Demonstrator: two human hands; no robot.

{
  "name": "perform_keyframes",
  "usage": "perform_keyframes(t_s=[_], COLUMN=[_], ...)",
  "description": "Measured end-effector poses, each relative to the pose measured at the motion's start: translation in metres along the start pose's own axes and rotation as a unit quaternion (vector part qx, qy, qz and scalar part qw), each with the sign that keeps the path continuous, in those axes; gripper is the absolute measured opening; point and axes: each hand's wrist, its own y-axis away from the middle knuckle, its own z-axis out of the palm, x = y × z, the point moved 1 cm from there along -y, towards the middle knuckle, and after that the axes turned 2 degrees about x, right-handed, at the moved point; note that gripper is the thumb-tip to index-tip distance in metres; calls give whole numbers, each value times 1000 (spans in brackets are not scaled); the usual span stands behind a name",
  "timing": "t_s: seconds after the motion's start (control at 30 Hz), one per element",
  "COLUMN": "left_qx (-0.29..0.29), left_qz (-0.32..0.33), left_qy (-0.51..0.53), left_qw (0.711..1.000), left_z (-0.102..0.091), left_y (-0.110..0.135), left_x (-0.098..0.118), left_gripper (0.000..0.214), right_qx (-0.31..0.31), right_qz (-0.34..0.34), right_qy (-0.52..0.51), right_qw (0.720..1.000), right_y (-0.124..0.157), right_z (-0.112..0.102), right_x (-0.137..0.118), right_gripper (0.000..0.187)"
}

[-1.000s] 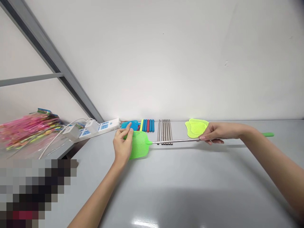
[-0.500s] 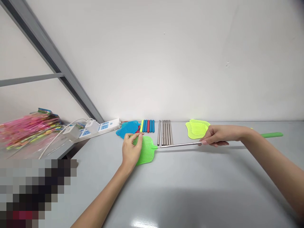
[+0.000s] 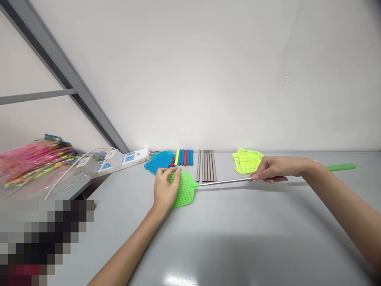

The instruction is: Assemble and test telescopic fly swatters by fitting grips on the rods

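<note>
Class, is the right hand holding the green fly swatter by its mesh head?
No, the right hand grips the swatter's metal handle, while the left hand rests on the mesh head.

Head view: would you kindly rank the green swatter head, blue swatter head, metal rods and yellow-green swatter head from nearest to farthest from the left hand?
1. Green swatter head: under the left hand.
2. Blue swatter head: beyond its fingertips.
3. Metal rods: right, by the wall.
4. Yellow-green swatter head: farther right.

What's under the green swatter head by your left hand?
The grey tabletop shows through the mesh of the green plastic fly swatter head; beneath the left hand it is covered, so what lies there cannot be seen.
</note>
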Motion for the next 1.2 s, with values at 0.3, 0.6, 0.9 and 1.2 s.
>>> perform_keyframes(t_s=[0.3,0.6,0.9,1.2], left_qx=[-21,-28,-22,3], left_qz=[-14,-39,-76,-117], left_qy=[-18,-28,-34,-38], left_qw=[1000,998,996,992], left_z=[3,5,7,6], left_y=[0,2,10,14], left_x=[-3,-4,-1,3], left_gripper=[28,27,23,21], right_qx=[0,-4,-39,-63], right_qz=[-16,-3,-1,8], right_qy=[-4,-20,-59,-97], right_qw=[1000,1000,998,993], right_y=[-2,-4,-8,-19], right_z=[2,3,6,8], right_x=[-1,-3,-2,8], right_gripper=[45,43,36,34])
